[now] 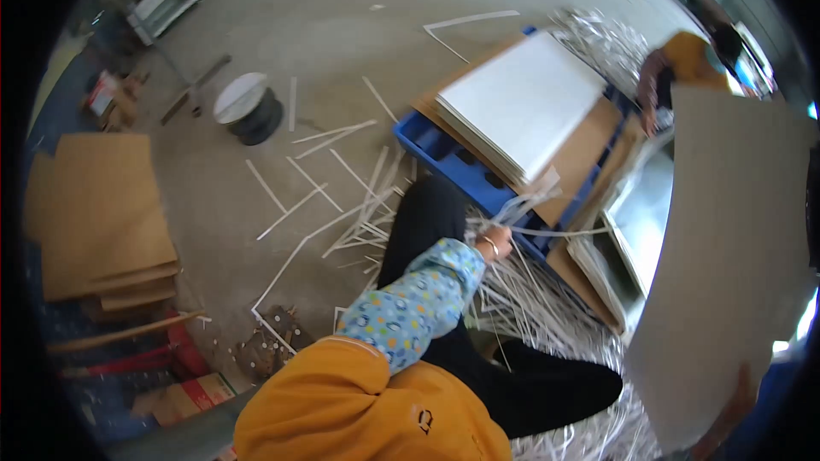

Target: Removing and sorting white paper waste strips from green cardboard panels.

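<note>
My left hand (pixel 497 243), with a bracelet at its wrist, reaches out past my bent knee. Its fingers are closed around a bunch of thin white strips (pixel 534 196). One long strip runs from the hand toward the wrapped panels at the right. Below it spreads a tangled heap of strips (pixel 547 303), around my legs. I cannot make out my right hand. At the lower right, a hand (pixel 745 388) touches a large grey-brown sheet (pixel 726 239); its arm is mostly cut off, and it looks like another person's.
A blue pallet (pixel 418 138) bears cardboard and stacked white panels (pixel 521 94). Another person (pixel 688 60) bends by wrapped panels (pixel 641 230). Loose strips (pixel 290 213) litter the floor. Left are a spool (pixel 249 111), cardboard sheets (pixel 107 213) and a wheeled stand (pixel 192 90).
</note>
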The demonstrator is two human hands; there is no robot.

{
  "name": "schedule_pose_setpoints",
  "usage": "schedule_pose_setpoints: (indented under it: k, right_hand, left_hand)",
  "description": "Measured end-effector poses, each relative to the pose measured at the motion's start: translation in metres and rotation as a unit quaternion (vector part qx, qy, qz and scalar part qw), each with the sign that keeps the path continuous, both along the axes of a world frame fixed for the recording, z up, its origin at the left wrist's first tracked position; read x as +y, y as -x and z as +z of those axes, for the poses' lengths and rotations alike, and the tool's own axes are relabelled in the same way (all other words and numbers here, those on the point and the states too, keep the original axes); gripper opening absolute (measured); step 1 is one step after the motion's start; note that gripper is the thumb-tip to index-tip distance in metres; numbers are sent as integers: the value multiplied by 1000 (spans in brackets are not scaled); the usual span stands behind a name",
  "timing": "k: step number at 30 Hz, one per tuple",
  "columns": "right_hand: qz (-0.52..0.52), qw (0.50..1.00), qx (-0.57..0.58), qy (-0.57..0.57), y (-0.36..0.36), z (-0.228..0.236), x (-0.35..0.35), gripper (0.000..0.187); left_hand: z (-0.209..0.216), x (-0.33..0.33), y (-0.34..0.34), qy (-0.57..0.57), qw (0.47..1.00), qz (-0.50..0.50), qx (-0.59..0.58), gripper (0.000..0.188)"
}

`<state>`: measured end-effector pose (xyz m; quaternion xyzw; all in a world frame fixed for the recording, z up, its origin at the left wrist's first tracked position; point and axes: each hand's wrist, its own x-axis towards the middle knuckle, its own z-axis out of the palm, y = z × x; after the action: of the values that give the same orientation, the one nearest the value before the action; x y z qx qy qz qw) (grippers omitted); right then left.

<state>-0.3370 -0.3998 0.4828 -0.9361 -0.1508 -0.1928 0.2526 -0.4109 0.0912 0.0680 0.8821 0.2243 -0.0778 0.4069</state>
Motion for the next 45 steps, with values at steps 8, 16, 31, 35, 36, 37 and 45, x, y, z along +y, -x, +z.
schedule_pose_setpoints:
  k: [8, 16, 31, 35, 36, 37, 45]
  right_hand:
    - [-23, 920, -224, 320, 18, 26, 11, 31]
    - [-152, 951, -120, -241, 43, 31, 116, 37]
    - [52, 771, 146, -617, -27, -70, 170, 43]
    - [18, 806, 214, -551, -27, -86, 217, 41]
    - [39, 805, 246, -538, -29, -89, 230, 40]
    - [38, 803, 259, -535, -30, -92, 242, 40]
    - [92, 784, 315, -527, -29, -98, 340, 27]
  left_hand:
    - [-11, 0, -1, 117, 990, -13, -77, 26]
    - [36, -51, -26, 571, 819, -41, -34, 42]
    - [167, -34, -4, 675, 659, 130, -306, 32]
    - [164, 12, 16, 590, 723, 184, -310, 34]
    - [162, 24, 21, 572, 749, 190, -274, 35]
    - [160, 35, 29, 563, 756, 188, -277, 35]
    - [179, 127, 83, 548, 744, 280, -262, 27]
